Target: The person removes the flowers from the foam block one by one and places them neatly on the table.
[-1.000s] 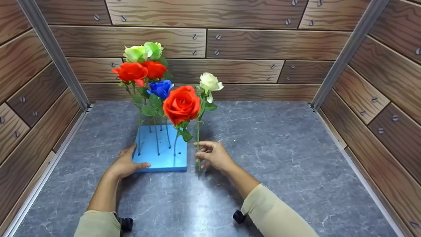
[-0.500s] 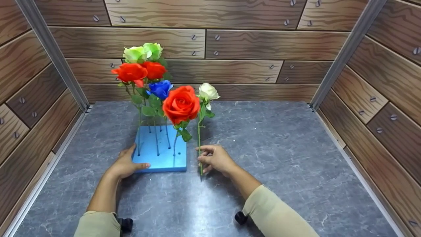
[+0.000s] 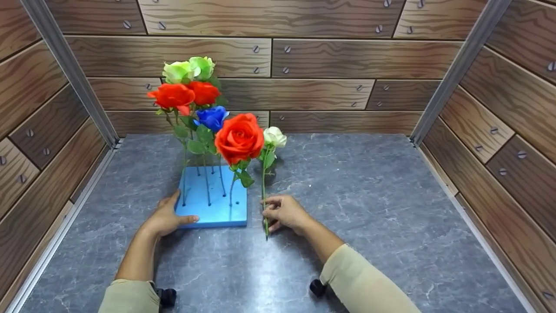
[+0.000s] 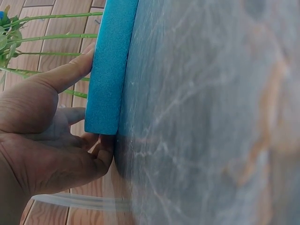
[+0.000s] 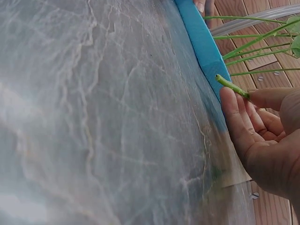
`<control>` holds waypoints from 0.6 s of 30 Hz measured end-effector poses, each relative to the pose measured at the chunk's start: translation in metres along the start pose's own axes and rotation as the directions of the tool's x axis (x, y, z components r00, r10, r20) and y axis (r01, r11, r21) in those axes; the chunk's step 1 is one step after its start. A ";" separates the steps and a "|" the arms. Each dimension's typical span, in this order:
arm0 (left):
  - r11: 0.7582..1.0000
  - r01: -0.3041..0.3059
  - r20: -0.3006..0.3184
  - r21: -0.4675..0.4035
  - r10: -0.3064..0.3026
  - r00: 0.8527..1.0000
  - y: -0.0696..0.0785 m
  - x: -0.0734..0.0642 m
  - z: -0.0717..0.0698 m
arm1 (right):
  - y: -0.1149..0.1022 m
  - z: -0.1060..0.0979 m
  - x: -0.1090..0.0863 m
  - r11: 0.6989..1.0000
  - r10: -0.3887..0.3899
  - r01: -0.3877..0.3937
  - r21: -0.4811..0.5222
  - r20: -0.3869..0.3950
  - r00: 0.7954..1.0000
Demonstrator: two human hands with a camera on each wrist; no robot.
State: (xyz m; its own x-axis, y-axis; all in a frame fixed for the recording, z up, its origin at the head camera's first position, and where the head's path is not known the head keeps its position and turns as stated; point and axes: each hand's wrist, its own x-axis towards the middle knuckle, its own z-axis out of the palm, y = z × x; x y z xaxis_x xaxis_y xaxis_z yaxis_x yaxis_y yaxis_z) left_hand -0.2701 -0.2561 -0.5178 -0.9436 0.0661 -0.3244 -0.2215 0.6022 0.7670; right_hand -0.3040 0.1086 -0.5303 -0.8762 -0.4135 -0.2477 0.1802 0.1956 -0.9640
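Note:
A blue foam board (image 3: 217,216) lies on the table with several artificial roses standing in its holes. My left hand (image 3: 164,216) holds its near left corner, thumb on the top face, fingers along the side. In the left wrist view, the fingers (image 4: 101,161) curl at the board's lower edge. My right hand (image 3: 286,214) pinches the green stem of a white rose (image 3: 274,137) just right of the board. The rose's head leans away to the back, partly behind a large red rose (image 3: 239,138). In the right wrist view, the cut stem end (image 5: 227,83) pokes out past the fingertips.
A blue rose (image 3: 212,118), smaller red roses (image 3: 173,96) and green-white roses (image 3: 179,71) rise from the board. An unfilled hole (image 3: 237,202) shows near its right edge. Wood-patterned walls (image 3: 330,58) enclose the grey marbled table (image 3: 369,195).
The white rose's head has sunk and tipped backward, while its stem end has come toward me. My right hand has dropped slightly nearer. The left hand and board stay still.

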 end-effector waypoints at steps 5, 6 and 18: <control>1.000 0.000 0.001 -0.003 0.000 1.000 -0.002 0.001 0.000 | 0.001 0.002 0.001 1.000 0.016 -0.016 -0.002 0.031 0.999; 1.000 -0.001 0.001 0.000 0.001 1.000 -0.003 0.001 0.000 | 0.001 0.002 0.001 1.000 0.019 -0.018 -0.003 0.035 0.999; 1.000 -0.005 0.007 0.026 0.005 1.000 -0.001 0.000 -0.001 | 0.001 0.010 0.005 0.998 0.047 -0.046 -0.034 0.007 0.999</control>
State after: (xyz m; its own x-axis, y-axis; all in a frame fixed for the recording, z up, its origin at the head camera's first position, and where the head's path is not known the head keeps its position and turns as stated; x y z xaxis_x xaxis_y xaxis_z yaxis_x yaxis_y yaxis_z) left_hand -0.2699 -0.2574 -0.5184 -0.9430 0.0749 -0.3244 -0.2099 0.6226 0.7539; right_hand -0.3035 0.0983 -0.5331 -0.8637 -0.4102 -0.2929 0.2052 0.2447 -0.9476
